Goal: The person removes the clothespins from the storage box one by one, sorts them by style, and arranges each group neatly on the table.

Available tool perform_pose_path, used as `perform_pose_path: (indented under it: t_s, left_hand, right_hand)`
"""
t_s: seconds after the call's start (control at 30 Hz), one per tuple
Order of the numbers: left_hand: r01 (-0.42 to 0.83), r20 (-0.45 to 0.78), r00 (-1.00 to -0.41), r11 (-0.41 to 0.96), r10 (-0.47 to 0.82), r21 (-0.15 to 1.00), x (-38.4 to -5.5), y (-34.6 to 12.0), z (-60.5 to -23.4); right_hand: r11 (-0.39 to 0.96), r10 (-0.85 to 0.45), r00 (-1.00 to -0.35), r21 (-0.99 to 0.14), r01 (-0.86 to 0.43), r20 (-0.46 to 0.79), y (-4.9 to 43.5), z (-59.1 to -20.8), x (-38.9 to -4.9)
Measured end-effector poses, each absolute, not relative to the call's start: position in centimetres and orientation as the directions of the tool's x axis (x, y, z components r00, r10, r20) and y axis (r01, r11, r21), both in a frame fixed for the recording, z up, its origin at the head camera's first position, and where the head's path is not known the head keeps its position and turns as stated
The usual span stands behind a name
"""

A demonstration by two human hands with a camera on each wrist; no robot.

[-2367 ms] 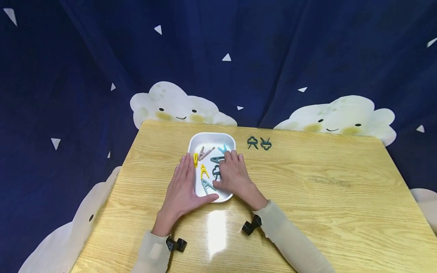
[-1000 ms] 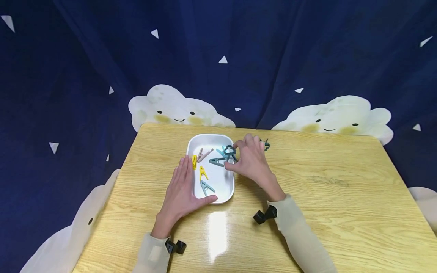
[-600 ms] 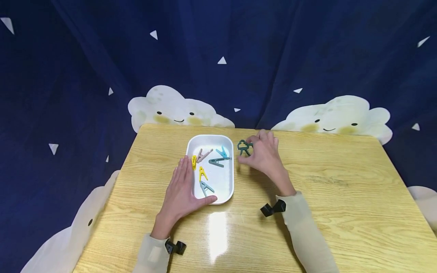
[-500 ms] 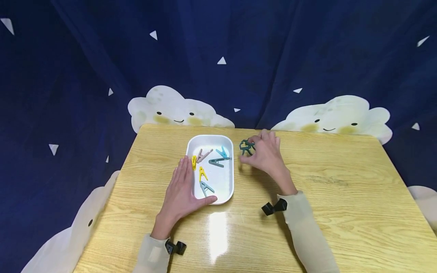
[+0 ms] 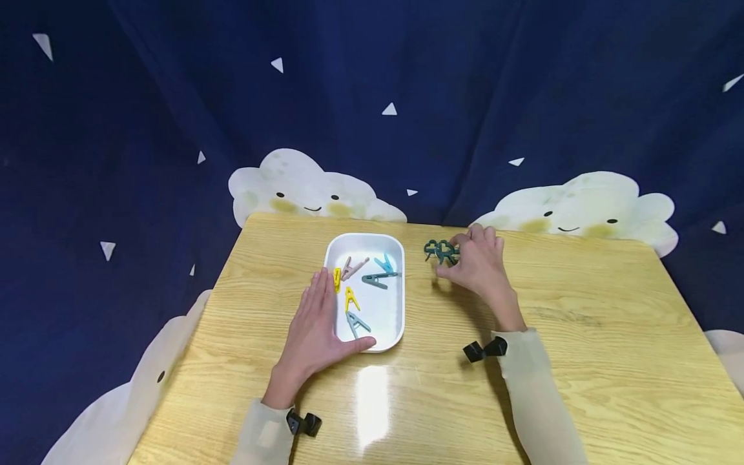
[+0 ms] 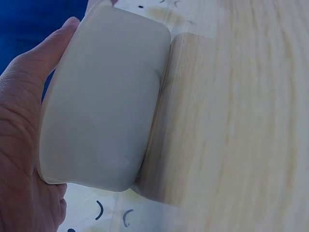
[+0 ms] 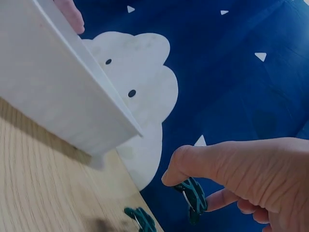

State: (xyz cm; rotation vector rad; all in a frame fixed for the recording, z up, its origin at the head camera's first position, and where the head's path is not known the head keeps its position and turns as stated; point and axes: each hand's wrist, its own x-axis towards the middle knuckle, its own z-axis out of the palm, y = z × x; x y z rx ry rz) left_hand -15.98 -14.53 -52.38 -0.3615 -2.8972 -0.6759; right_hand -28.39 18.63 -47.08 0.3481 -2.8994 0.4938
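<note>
Cloud-shaped clip (image 7: 194, 198), pinched by right hand (image 5: 481, 266), is best lowered clear of its twin (image 5: 430, 248), white tray (image 5: 386, 314) braced by spread left hand (image 5: 314, 329).

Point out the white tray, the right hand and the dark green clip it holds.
White tray (image 5: 386, 314), head view: bare inner floor.
Right hand (image 5: 481, 263), head view: back of the hand.
Dark green clip (image 7: 195, 197), right wrist view: mid-body.

Dark-green clip (image 7: 194, 197), white tray (image 5: 386, 316)
</note>
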Motion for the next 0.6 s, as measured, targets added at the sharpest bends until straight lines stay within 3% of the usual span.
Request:
perform_pose_path:
  t_s: [0.6]
  left_hand:
    - [0.266,0.205,-0.959,0.876,0.197,0.402,-16.0,-14.5,-52.5]
  right_hand:
    - [0.939,-0.186,-0.963,-0.252,-0.232,0.193,22.5,-47.9,-29.5]
